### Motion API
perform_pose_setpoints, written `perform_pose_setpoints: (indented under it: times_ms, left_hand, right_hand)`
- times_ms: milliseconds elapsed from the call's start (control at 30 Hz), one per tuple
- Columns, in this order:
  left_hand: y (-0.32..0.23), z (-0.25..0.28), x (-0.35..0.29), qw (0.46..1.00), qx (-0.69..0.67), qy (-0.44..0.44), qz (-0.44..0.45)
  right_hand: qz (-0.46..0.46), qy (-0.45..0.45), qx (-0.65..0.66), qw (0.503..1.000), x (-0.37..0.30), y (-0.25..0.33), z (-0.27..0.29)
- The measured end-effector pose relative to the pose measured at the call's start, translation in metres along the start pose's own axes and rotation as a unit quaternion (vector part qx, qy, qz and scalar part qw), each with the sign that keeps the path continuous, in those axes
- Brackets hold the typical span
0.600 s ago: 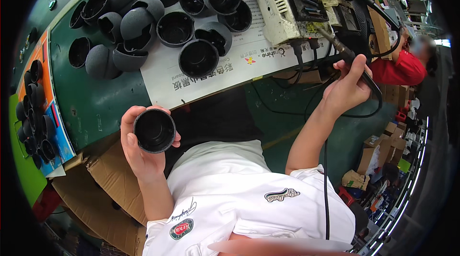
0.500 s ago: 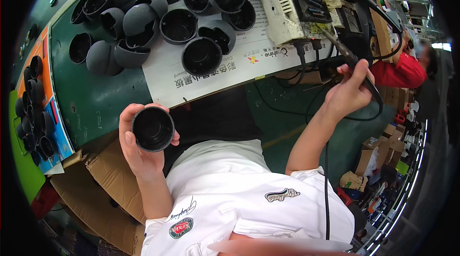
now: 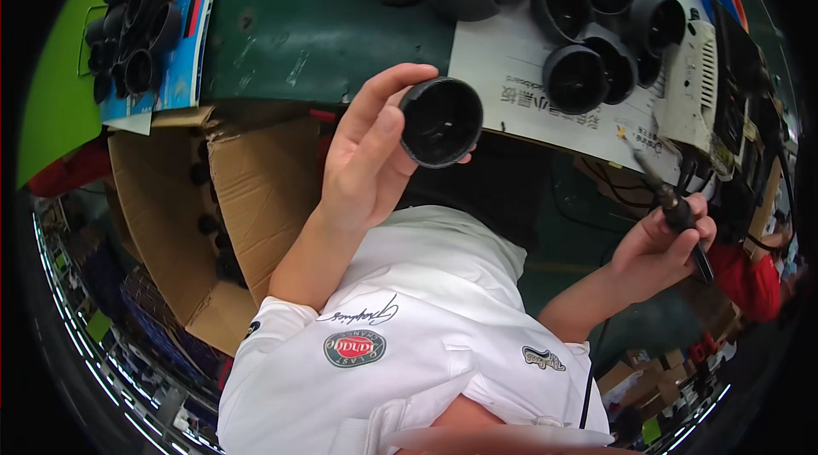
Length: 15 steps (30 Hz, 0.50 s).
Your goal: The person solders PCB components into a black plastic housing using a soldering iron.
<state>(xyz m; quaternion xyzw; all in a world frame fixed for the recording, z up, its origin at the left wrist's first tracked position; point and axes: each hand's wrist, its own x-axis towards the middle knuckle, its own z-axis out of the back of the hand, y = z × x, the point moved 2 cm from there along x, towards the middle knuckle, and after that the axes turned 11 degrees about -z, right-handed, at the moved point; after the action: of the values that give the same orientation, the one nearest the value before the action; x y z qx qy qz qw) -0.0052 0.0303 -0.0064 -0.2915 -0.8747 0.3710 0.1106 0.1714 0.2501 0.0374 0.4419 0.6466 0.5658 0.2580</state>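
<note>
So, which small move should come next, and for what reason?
Perhaps bring the slim, black-handled soldering iron toward the round, hollow black cup: the left fingers hold that cup, its open mouth fully in view, while the iron, gripped by the right fingers, has its tip apart from it.

A round black cup-shaped housing (image 3: 441, 123) sits in the left hand (image 3: 365, 152), pinched by its outer wall. It is tipped so that its open mouth faces up toward the viewer, showing a circular rim and a dark hollow with a small glint deep inside; finer detail within is lost in shadow. Well apart from it, the right hand (image 3: 658, 244) holds a soldering iron (image 3: 676, 210) with a dark handle and a slim metal front, slanted, its tip pointing forward and left, its rear end toward the lower right.
</note>
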Motion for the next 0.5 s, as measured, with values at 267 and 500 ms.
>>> perform_pose_setpoints:
  times_ms: [267, 500]
  left_hand:
    - [0.000, 0.005, 0.000, 0.999, 0.036, 0.009, 0.019]
    - [0.003, 0.006, -0.001, 0.999, 0.033, 0.014, 0.022]
  right_hand:
    - [-0.017, 0.091, -0.046, 0.995, -0.024, -0.012, -0.069]
    - [0.037, 0.144, -0.103, 0.983, -0.014, -0.012, -0.082]
